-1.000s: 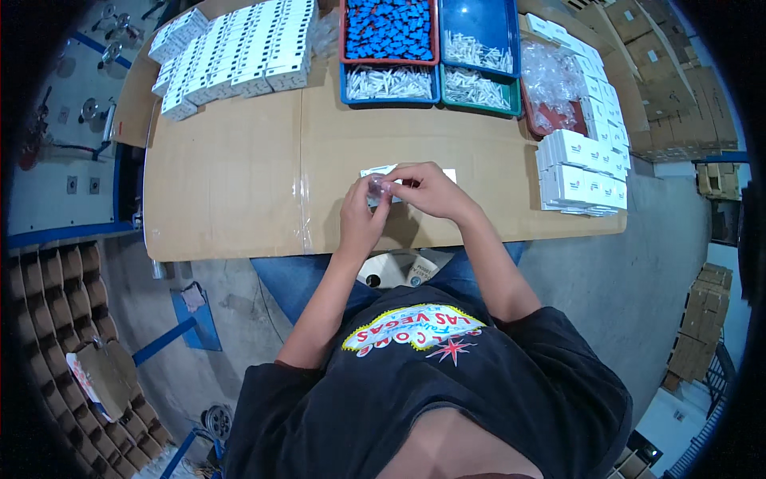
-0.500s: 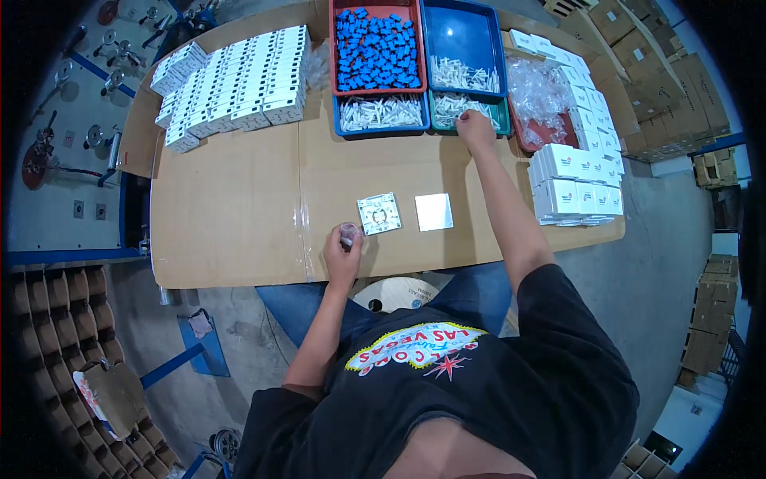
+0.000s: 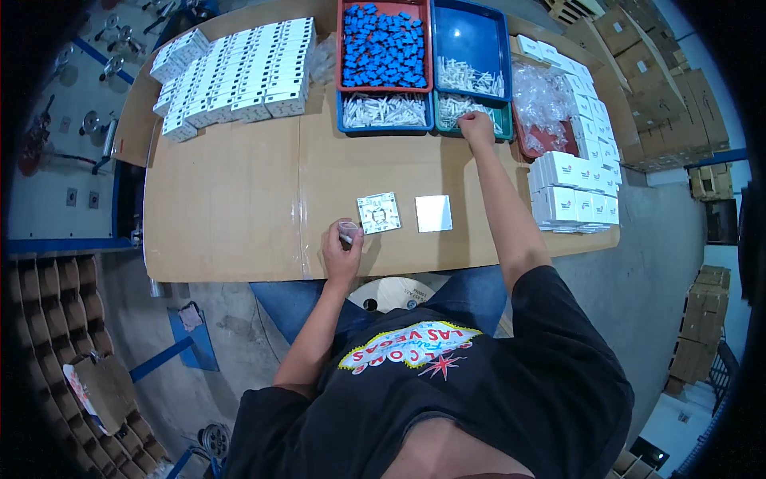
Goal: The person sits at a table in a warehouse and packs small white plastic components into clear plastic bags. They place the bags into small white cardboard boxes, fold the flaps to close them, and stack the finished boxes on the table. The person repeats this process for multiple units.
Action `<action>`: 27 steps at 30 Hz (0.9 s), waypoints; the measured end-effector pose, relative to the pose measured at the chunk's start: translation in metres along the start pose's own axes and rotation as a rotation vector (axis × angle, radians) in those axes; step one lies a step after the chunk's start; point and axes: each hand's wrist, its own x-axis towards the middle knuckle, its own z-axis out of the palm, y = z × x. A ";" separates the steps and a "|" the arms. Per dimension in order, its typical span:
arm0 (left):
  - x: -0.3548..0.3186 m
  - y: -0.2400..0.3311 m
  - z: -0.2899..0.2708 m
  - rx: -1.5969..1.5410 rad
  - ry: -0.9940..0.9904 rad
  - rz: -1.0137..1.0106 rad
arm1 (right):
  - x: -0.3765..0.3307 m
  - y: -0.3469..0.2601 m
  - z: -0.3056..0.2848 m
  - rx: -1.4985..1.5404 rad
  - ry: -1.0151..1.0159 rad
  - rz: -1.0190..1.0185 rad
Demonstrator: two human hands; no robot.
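My left hand (image 3: 342,251) is closed around a small clear plastic bag (image 3: 348,230), held just above the cardboard tabletop. Right beside it lies a square white plate (image 3: 378,213) with a cut-out pattern in its middle. Farther right is a plain, glossy white square plate (image 3: 434,213). My right arm reaches far forward, and my right hand (image 3: 476,128) is over the near edge of a green tray (image 3: 508,120) of small white parts (image 3: 456,108). Its fingers are pinched together; whatever they hold is too small to make out.
A red tray (image 3: 341,48) of blue pieces, a blue tray (image 3: 383,131) of white plugs and another blue tray (image 3: 471,40) stand at the back. Stacked white boxes (image 3: 239,76) fill the back left; more boxes (image 3: 570,191) and a pile of clear bags (image 3: 542,96) are at right.
The whole view has shifted slightly. My right hand stays at the green tray, and my left hand still holds the clear bag, turned a little.
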 end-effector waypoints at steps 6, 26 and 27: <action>-0.001 0.001 -0.006 0.038 -0.008 0.019 | -0.026 -0.030 -0.001 -0.174 0.042 -0.080; 0.003 0.015 -0.014 0.127 -0.023 0.139 | -0.221 -0.045 0.004 0.778 -0.483 -0.313; 0.003 0.015 -0.014 0.137 -0.027 0.147 | -0.238 -0.048 0.014 0.775 -0.520 -0.339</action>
